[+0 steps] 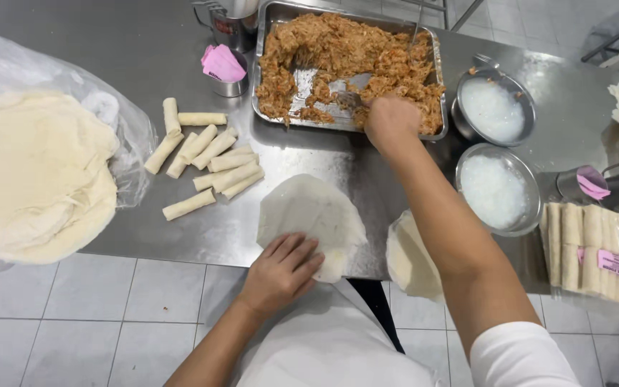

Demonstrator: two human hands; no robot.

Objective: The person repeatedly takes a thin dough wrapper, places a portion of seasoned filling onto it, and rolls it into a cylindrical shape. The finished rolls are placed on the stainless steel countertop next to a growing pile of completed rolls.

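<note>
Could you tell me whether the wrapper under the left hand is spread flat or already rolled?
Spread flat: the wrapper lies open and unfilled under the left hand.

Bright, even overhead light on a steel table (145, 57)

Soft glare streaks the table just in front of the metal tray (435, 54) and inside its bare patch. Shadows are short and faint, falling under the forearm near the tray. The centre is sharp; lines bend slightly toward the frame edges, and the far corner right of the tray looks softer.
</note>
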